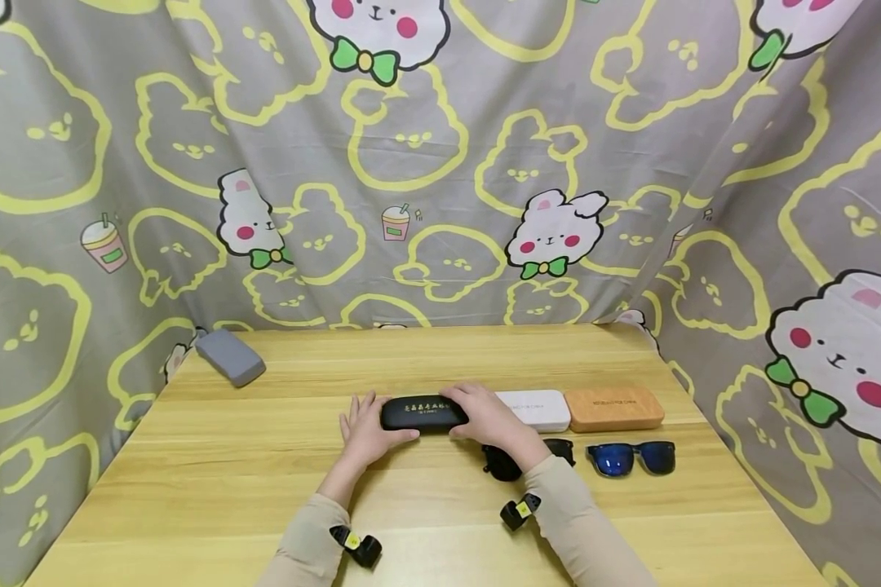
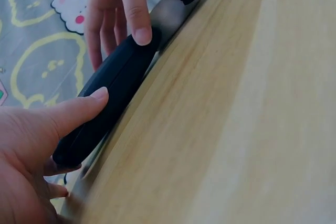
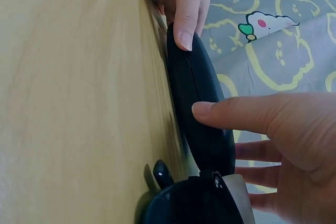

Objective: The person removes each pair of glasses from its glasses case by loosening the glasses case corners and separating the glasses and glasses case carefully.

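Observation:
A closed black glasses case [image 1: 420,420] with gold lettering on its lid lies level over the table in the head view. My left hand [image 1: 368,434] grips its left end, thumb along the near side and fingers behind. At the other end my right hand [image 1: 487,417] holds it the same way. Both thumbs press near the seam of the case [image 3: 195,85] in the right wrist view. Black sunglasses [image 1: 502,465] are partly hidden under my right forearm. Behind that hand, a white glasses case [image 1: 546,409] is partly covered.
An orange glasses case [image 1: 617,409] stands right of the white one. Sunglasses with blue lenses [image 1: 615,461] lie in front of it. At the far left corner of the wooden table [image 1: 191,505] is a grey oblong case [image 1: 230,357]. A patterned curtain [image 1: 440,187] hangs behind.

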### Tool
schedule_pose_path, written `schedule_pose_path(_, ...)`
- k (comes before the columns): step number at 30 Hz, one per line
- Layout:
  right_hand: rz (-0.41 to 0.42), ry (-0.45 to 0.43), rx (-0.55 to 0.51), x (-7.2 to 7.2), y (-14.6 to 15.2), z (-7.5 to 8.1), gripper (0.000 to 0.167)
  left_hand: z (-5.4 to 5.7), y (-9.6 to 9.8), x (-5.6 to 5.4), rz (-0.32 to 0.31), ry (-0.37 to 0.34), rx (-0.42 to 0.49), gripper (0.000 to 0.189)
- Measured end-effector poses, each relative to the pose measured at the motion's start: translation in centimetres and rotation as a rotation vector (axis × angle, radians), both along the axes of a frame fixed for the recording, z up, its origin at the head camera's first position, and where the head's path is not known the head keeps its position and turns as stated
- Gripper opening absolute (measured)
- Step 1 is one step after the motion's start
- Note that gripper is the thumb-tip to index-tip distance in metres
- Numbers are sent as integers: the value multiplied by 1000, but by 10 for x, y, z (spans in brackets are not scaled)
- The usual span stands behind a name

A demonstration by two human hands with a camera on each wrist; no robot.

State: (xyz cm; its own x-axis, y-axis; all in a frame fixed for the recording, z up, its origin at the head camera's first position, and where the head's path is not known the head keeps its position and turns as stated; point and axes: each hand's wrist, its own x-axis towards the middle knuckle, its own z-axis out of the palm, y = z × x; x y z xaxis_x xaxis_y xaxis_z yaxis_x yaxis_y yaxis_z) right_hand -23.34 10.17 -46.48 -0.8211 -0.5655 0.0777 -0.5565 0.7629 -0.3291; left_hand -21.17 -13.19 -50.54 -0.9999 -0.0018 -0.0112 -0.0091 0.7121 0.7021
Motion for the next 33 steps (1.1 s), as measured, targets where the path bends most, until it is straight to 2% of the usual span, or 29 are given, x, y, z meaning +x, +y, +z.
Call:
schedule_pose_path(7,1,20,6,1,-1,-2,65,-1,1,0,10,4,-6,84)
schedule_pose_path(15,6,13,-14,1,-1,-2,65,-3,2,0,17,0,-8,87)
schedule_pose_path(22,42,9,-44,-3,1,-4,64,-2,2,0,32,-4,-11,87)
schedule_pose_path(33,65,-68,-73,-8,5,-3,62,-1,4,0,48,-9,1,86)
